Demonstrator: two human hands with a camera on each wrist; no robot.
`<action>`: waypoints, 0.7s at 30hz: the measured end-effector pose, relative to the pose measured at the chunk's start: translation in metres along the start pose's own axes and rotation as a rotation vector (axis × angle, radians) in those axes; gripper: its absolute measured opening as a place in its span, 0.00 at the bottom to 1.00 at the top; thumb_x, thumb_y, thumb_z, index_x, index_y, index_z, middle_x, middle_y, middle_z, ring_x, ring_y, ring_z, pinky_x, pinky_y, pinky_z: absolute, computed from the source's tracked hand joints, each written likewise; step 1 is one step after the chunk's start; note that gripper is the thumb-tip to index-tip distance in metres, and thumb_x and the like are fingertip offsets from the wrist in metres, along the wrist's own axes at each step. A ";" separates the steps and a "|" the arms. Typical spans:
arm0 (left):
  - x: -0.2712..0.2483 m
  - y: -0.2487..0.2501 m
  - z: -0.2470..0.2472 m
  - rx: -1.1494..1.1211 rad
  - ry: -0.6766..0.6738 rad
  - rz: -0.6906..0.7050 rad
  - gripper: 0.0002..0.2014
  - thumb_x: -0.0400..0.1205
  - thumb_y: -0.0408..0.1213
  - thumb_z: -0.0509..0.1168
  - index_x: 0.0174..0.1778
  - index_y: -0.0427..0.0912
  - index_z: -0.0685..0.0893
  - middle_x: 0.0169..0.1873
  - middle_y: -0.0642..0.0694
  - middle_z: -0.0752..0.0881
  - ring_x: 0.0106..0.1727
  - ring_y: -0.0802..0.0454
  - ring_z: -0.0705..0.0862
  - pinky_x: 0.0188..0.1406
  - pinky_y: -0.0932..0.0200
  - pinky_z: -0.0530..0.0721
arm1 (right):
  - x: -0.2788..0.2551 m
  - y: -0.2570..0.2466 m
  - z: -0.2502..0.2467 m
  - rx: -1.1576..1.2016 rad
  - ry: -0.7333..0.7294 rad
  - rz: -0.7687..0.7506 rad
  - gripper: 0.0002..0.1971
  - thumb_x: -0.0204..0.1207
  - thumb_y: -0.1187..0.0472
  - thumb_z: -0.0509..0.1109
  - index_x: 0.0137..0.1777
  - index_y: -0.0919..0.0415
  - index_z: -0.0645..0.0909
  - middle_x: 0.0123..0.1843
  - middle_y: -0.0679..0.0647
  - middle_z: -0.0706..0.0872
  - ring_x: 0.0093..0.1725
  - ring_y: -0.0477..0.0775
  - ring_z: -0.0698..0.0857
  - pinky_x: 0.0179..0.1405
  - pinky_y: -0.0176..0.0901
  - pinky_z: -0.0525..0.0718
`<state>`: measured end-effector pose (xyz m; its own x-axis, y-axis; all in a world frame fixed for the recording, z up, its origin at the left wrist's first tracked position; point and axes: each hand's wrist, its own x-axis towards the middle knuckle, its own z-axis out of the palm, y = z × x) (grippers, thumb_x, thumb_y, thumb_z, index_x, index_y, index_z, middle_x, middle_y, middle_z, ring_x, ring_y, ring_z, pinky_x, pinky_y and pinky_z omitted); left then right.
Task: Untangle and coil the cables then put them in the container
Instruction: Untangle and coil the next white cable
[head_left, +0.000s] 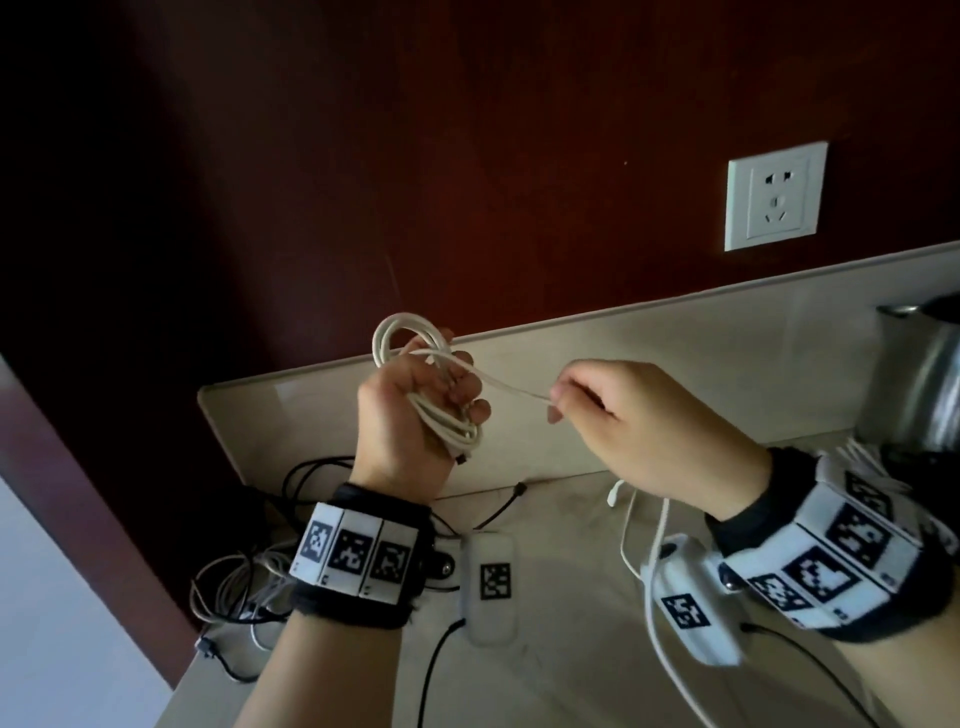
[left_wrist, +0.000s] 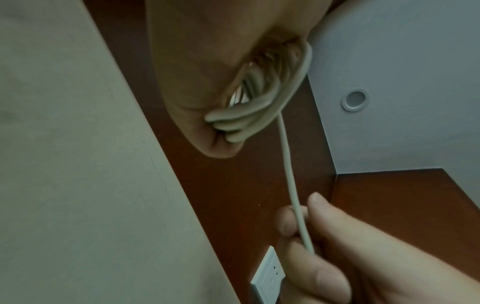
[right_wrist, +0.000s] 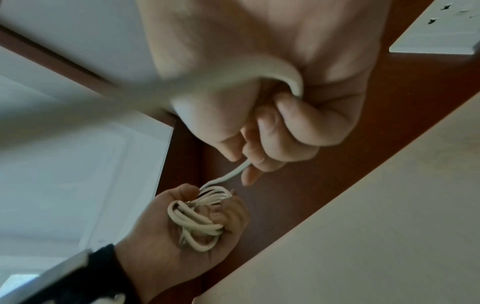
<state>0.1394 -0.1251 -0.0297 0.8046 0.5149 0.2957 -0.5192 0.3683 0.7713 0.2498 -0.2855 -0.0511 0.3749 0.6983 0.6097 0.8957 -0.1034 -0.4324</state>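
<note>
My left hand (head_left: 457, 395) is raised above the table and grips a coil of white cable (head_left: 448, 432). Its loops stick out above and below the fist. The coil (left_wrist: 246, 121) fills the palm in the left wrist view. One free strand (head_left: 511, 387) runs tight from the coil to my right hand (head_left: 555, 405), which pinches it between thumb and fingers. In the right wrist view the strand (right_wrist: 231, 174) leaves the right hand's fingertips (right_wrist: 250, 176) and joins the coil (right_wrist: 197, 224). The strand's tail passes through the right fist.
A tangle of grey and black cables (head_left: 244, 582) lies at the left end of the beige table (head_left: 649, 353). A white cable (head_left: 631, 525) lies under my right wrist. A shiny metal vessel (head_left: 917, 384) stands at the far right. A wall socket (head_left: 774, 195) sits above it.
</note>
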 end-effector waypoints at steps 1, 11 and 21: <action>0.000 0.000 0.001 -0.003 0.016 0.000 0.19 0.52 0.30 0.62 0.41 0.41 0.75 0.32 0.43 0.75 0.31 0.51 0.68 0.30 0.56 0.66 | -0.001 0.000 0.002 -0.017 -0.027 -0.005 0.14 0.86 0.53 0.61 0.41 0.51 0.84 0.20 0.45 0.71 0.20 0.48 0.70 0.22 0.46 0.66; -0.009 -0.030 0.022 0.242 -0.122 -0.100 0.24 0.60 0.26 0.55 0.53 0.39 0.76 0.45 0.38 0.84 0.39 0.43 0.81 0.35 0.52 0.75 | -0.001 -0.005 0.019 -0.072 0.181 -0.038 0.20 0.84 0.50 0.58 0.32 0.55 0.80 0.21 0.49 0.78 0.19 0.48 0.77 0.23 0.54 0.79; -0.017 -0.042 0.033 0.378 -0.242 -0.053 0.22 0.60 0.23 0.55 0.50 0.28 0.78 0.38 0.31 0.79 0.34 0.40 0.77 0.28 0.56 0.79 | 0.000 0.001 0.012 -0.166 0.226 0.229 0.29 0.80 0.39 0.58 0.26 0.56 0.83 0.21 0.52 0.83 0.21 0.52 0.82 0.24 0.51 0.84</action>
<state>0.1568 -0.1749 -0.0490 0.8946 0.2910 0.3393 -0.3704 0.0577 0.9271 0.2477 -0.2770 -0.0589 0.5973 0.4710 0.6492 0.8019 -0.3660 -0.4722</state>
